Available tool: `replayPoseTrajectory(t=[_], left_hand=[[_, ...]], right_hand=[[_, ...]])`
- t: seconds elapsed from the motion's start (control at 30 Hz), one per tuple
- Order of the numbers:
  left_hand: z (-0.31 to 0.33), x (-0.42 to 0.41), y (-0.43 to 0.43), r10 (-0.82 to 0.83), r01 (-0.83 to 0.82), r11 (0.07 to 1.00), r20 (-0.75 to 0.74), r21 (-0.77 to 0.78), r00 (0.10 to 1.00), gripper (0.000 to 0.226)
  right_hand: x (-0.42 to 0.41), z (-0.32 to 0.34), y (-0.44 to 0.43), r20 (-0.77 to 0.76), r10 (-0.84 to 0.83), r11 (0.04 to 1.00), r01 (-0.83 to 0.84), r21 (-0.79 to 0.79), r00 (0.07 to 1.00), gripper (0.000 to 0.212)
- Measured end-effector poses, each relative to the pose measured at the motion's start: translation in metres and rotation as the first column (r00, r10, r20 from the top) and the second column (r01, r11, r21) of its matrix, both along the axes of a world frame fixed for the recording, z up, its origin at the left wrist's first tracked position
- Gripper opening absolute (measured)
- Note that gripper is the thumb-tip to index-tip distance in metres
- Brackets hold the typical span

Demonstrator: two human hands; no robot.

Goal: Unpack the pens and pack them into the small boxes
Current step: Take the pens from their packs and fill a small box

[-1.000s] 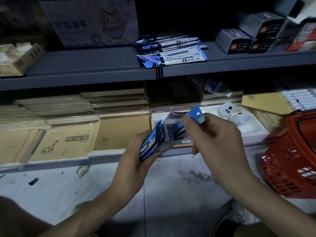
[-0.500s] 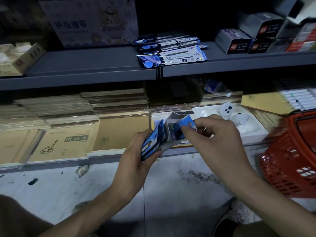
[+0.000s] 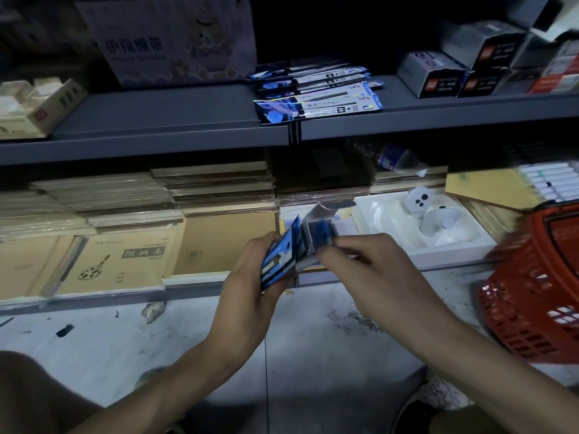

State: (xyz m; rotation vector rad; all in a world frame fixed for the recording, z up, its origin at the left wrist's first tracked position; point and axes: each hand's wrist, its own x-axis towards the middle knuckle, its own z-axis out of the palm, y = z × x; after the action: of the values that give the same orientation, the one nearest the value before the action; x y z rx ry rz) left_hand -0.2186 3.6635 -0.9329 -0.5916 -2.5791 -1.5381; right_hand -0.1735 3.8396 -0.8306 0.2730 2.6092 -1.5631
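Head view: the left hand (image 3: 250, 286) is curled round a stack of pen packs (image 3: 280, 255), blue and fanned a little, and with the same grip holds a small box (image 3: 316, 233) against the stack's right side. The box is grey, tilted, with its open flap (image 3: 332, 206) standing up at the far end. The right hand (image 3: 376, 277) has its fingers bent, thumb and forefinger pinched narrow at the mouth of the box on the end of a blue pen pack (image 3: 323, 237) that sits mostly inside it. Both hands are held in the air above a pale, stained floor (image 3: 188, 339), in front of the lower shelf.

Behind the hands, the lower shelf carries flat piles of tan notebooks (image 3: 125, 261) on the left and a white tray (image 3: 454, 249) with white moulded shapes on the right. A red basket (image 3: 539, 296) stands at the right edge, near the right forearm. White markers (image 3: 545, 180) lie in a row above it, and a small bottle (image 3: 398, 158) lies on its side further back.

On the grey upper shelf (image 3: 156, 120) more pen packs (image 3: 319, 98) lie in a loose overlapping pile near the middle. To their right are several dark and grey cartons (image 3: 438, 73), stacked. To their left stands a large printed box (image 3: 175, 42), and a low cardboard box (image 3: 37, 104) sits at the far left.
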Motion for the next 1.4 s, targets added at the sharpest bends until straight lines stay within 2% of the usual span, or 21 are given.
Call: replayPoseTrajectory(t=[0.27,0.47,0.57,0.77,1.0,1.17,1.4], left_hand=[[-0.002,0.0,-0.001,-0.015,0.015,1.0,-0.019,0.003,1.0,0.056],[0.001,-0.002,0.001,0.004,-0.004,0.999,0.017,0.037,1.0,0.051],[0.002,-0.002,0.0,0.026,-0.027,0.998,0.028,0.049,0.999,0.054],[0.001,-0.001,0.0,-0.001,0.0,0.999,0.02,0.043,1.0,0.053],[0.0,-0.001,0.001,-0.02,0.02,1.0,-0.016,0.008,1.0,0.057],[0.0,-0.002,0.003,-0.024,0.023,0.999,0.022,0.036,0.999,0.055],[-0.004,-0.01,-0.01,-0.088,0.091,0.985,0.025,-0.15,0.996,0.049]], right_hand=[[-0.002,0.005,-0.001,0.136,0.088,0.996,-0.089,0.0,0.987,0.022],[-0.004,0.009,0.005,0.069,0.006,0.998,-0.001,-0.069,0.998,0.02],[-0.004,0.012,0.011,0.112,-0.015,0.987,0.032,-0.159,0.994,0.019],[-0.003,0.012,0.005,0.178,0.053,0.981,-0.018,-0.193,0.983,0.02],[-0.004,0.015,0.001,0.26,0.059,0.966,0.01,-0.257,0.964,0.009],[-0.001,0.016,0.005,0.154,0.048,0.986,-0.022,-0.168,0.987,0.018],[-0.002,0.014,0.025,-0.072,-0.117,0.987,0.108,-0.123,0.99,0.017]])
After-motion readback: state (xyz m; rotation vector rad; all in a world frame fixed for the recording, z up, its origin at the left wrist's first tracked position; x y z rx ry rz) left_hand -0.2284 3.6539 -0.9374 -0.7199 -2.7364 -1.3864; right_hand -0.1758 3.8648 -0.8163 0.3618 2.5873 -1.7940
